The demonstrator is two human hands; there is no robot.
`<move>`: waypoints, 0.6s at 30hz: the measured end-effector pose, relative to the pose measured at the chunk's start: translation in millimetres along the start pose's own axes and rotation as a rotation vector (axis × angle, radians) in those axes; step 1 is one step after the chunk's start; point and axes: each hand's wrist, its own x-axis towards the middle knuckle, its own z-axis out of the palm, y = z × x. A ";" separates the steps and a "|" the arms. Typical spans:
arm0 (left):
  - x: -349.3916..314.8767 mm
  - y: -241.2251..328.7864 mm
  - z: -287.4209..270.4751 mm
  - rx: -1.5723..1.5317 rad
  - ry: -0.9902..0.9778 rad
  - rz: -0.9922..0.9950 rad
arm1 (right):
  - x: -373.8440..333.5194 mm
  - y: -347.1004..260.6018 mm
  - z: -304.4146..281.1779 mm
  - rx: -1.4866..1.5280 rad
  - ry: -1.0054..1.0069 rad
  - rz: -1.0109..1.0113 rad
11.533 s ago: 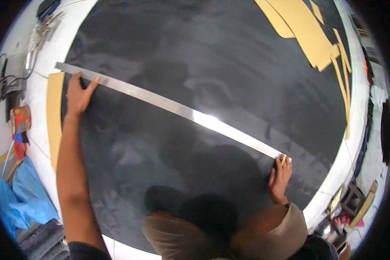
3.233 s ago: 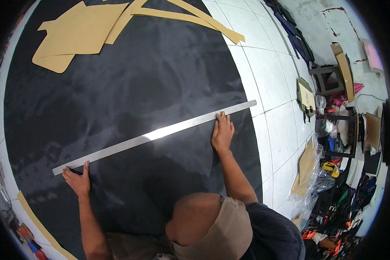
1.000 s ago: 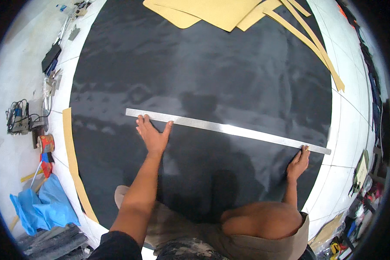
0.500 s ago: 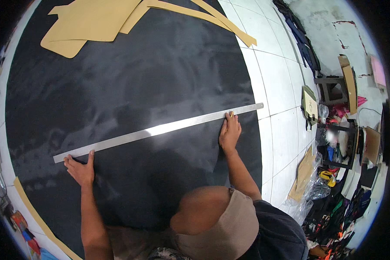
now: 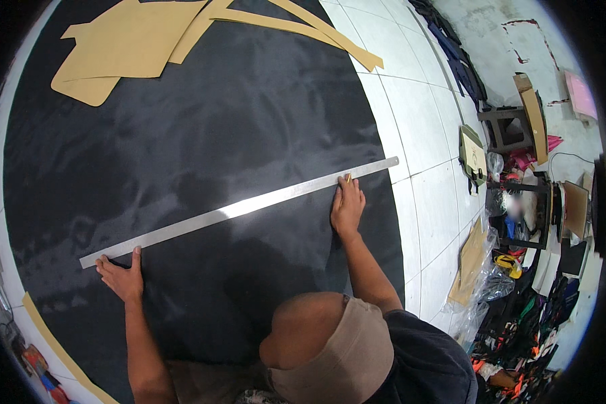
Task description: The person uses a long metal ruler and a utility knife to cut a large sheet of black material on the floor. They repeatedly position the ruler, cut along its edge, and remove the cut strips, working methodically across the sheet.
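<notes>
A long metal ruler (image 5: 249, 203) lies slanted across a large sheet of black fabric (image 5: 222, 128), its right end reaching past the fabric's edge over the floor tiles. My left hand (image 5: 122, 277) is at the ruler's left end, thumb and fingers spread apart, fingertips touching its lower edge. Farther right, my right hand (image 5: 347, 209) rests against the same edge with its fingers partly curled. Between those fingers shows the tip of a small yellow-orange stick-like thing (image 5: 348, 178); its exact kind is hidden.
Tan paper pattern pieces (image 5: 124, 44) lie on the fabric's far side, and a tan strip (image 5: 57, 347) edges the near left. On the right are white floor tiles (image 5: 411, 121), a green-and-cream bag (image 5: 473, 158), clear plastic (image 5: 471, 316), a grey stool (image 5: 505, 128) and piled cloth (image 5: 518, 343).
The whole view has shifted slightly, so things appear a little farther left. Both hands stay at about the same places along the ruler.
</notes>
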 end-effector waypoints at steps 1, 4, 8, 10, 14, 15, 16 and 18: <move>0.0 0.9 -1.6 0.006 -0.006 -0.003 | -0.1 -0.3 0.3 -0.002 0.001 0.000; 2.7 3.2 -6.5 0.031 -0.061 -0.003 | -0.1 1.3 -0.5 0.004 0.012 0.003; 1.0 7.1 -10.7 0.036 -0.069 -0.009 | -0.6 3.2 1.1 0.007 0.017 -0.006; -0.8 10.6 -13.8 0.029 -0.075 -0.014 | -0.4 3.7 0.9 0.008 0.007 0.002; -0.6 9.6 -12.5 0.035 -0.046 -0.015 | -0.5 2.0 0.8 -0.004 -0.011 0.007; -1.3 9.1 -11.9 0.031 -0.050 -0.010 | -1.4 2.4 0.1 0.001 -0.003 -0.001; -1.9 8.4 -11.2 0.027 -0.054 -0.006 | -1.7 2.6 -0.3 0.006 0.005 -0.009; 0.4 4.1 -9.3 0.027 -0.039 0.002 | -1.2 1.9 0.0 0.005 0.005 -0.014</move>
